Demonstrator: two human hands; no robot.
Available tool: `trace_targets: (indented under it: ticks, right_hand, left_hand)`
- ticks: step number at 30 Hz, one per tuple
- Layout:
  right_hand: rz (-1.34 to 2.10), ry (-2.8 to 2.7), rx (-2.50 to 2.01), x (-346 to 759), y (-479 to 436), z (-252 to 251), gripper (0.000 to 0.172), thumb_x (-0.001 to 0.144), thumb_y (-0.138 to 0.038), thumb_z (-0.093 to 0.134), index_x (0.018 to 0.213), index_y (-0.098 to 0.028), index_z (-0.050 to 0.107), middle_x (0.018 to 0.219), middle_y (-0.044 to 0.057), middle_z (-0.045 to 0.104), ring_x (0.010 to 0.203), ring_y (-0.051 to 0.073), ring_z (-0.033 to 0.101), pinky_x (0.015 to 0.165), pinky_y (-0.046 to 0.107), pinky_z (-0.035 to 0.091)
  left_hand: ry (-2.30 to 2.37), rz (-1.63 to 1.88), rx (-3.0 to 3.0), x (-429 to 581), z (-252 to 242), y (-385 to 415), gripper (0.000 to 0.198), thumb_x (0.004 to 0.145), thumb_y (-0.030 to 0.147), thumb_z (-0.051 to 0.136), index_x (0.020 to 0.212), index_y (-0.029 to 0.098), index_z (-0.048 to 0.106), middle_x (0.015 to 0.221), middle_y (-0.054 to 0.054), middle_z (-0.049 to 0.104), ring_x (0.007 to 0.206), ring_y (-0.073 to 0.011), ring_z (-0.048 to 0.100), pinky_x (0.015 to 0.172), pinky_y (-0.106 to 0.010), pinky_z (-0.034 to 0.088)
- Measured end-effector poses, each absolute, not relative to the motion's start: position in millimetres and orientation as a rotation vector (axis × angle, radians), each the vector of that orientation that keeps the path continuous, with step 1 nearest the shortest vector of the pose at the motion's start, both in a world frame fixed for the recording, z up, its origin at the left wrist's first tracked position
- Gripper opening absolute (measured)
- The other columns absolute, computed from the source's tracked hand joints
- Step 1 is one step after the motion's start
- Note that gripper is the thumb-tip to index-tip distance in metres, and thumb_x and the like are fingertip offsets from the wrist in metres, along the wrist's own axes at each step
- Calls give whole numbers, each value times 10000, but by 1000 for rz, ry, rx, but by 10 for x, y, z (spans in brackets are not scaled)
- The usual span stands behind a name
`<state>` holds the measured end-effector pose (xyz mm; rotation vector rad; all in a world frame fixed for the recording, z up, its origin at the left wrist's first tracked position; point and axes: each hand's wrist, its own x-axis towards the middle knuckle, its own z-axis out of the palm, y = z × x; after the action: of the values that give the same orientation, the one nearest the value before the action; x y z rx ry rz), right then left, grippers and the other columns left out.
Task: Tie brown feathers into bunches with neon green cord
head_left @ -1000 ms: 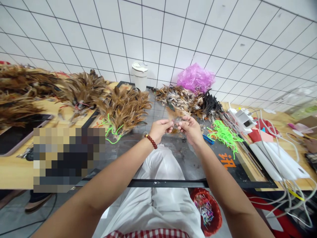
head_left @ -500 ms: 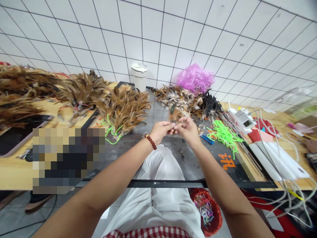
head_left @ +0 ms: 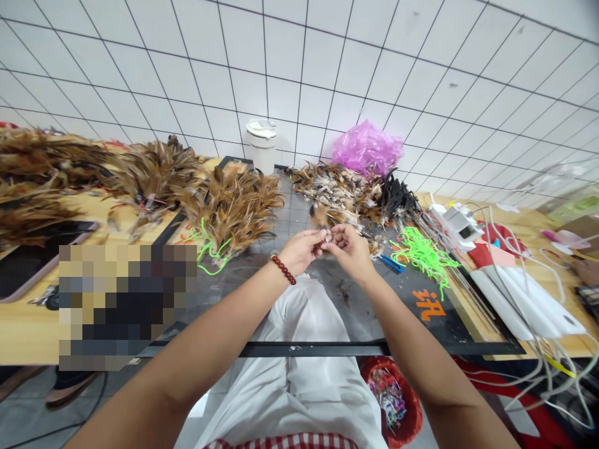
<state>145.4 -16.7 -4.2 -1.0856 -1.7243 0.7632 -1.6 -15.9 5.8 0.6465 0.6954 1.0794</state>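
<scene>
My left hand (head_left: 302, 248), with a red bead bracelet on its wrist, and my right hand (head_left: 349, 248) meet above the black cutting mat (head_left: 421, 312). Both pinch a small bunch of brown feathers (head_left: 326, 234) between the fingertips; most of the bunch is hidden by the fingers. Just beyond my hands lies a loose heap of mixed feathers (head_left: 341, 190) with black ones at its right side. A tied bundle of brown feathers (head_left: 234, 206) with neon green cord lies to the left of my hands.
Neon green cords (head_left: 423, 254) and a blue tool (head_left: 390, 263) lie right of my hands. A white cup (head_left: 261, 144) and pink plastic bag (head_left: 367, 148) stand by the tiled wall. More feather bundles (head_left: 70, 168), a phone (head_left: 32, 259), white cables (head_left: 524, 293), a red bin (head_left: 390, 396) below the table.
My hands have drawn slightly closer together and lowered a little. The feather bunch that fanned out above my fingers is now mostly tucked between them.
</scene>
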Motion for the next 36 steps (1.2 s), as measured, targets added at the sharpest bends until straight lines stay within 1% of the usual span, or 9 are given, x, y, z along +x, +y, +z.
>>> trace_targets:
  ticks: [5, 9, 13, 17, 19, 24, 27, 31, 36]
  right_hand:
    - [633, -1775, -1180, 1507, -136, -38, 310, 760, -322, 648, 1032, -220, 540, 674, -41, 556, 554, 116, 486, 556, 248, 403]
    - [269, -1973, -1288, 1574, -124, -27, 154, 835, -274, 553, 951, -210, 632, 827, 32, 624, 716, 157, 558, 683, 280, 429]
    - [-50, -2209, -1359, 1590, -96, -58, 247, 893, -216, 445, 977, -216, 676, 896, 73, 634, 858, 204, 562, 750, 302, 403]
    - [-234, -2268, -1471, 1557, -9, -104, 348, 890, -177, 422, 1165, -232, 627, 997, 103, 613, 881, 228, 531, 747, 330, 375]
    - [-251, -2271, -1508, 1545, 38, -114, 340, 874, -177, 447, 1145, -243, 642, 983, 104, 603, 867, 228, 520, 748, 337, 373]
    - [-42, -2027, -1353, 1565, 67, -51, 191, 846, -221, 496, 853, -210, 687, 893, 81, 587, 861, 207, 527, 778, 338, 411]
    - [416, -1605, -1201, 1572, 39, 5, 128, 810, -310, 561, 827, -205, 632, 787, 30, 576, 698, 153, 528, 657, 293, 439]
    - [1104, -1165, -1051, 1548, -1, 34, 268, 681, -413, 708, 767, -203, 565, 597, -44, 533, 495, 93, 469, 489, 227, 394]
    - [1146, -1141, -997, 1526, -36, 39, 285, 660, -406, 748, 723, -200, 561, 570, -42, 576, 513, 91, 511, 501, 214, 423]
  left_hand:
    - [786, 1226, 625, -15, 69, -153, 153, 725, 216, 722, 789, 96, 653, 755, -57, 674, 588, -67, 573, 530, -185, 409]
    - [862, 1416, 479, -59, 89, -96, 102, 764, 183, 683, 810, 109, 631, 712, -40, 676, 563, -60, 583, 553, -181, 451]
    - [871, 1489, 415, -62, 83, -58, 37, 776, 121, 654, 793, 92, 638, 648, -25, 650, 557, -56, 590, 580, -178, 478]
    - [865, 1485, 425, -26, 60, -70, 22, 769, 94, 651, 755, 81, 640, 642, -33, 646, 566, -63, 601, 607, -193, 499]
    - [863, 1468, 450, -18, 54, -84, 37, 754, 106, 670, 757, 83, 641, 650, -35, 649, 564, -63, 598, 598, -193, 497]
    - [873, 1424, 509, -37, 60, -113, 124, 710, 169, 728, 775, 96, 652, 677, -35, 655, 543, -62, 582, 546, -189, 480]
    - [876, 1392, 543, -45, 64, -125, 152, 697, 191, 743, 776, 95, 656, 748, -56, 678, 544, -58, 581, 531, -188, 474]
    - [861, 1294, 606, -34, 75, -154, 142, 707, 195, 736, 762, 85, 663, 830, -85, 694, 567, -58, 591, 533, -179, 475]
    - [837, 1104, 661, -15, 101, -199, 142, 686, 174, 754, 764, 84, 678, 718, -67, 666, 573, -79, 605, 516, -176, 470]
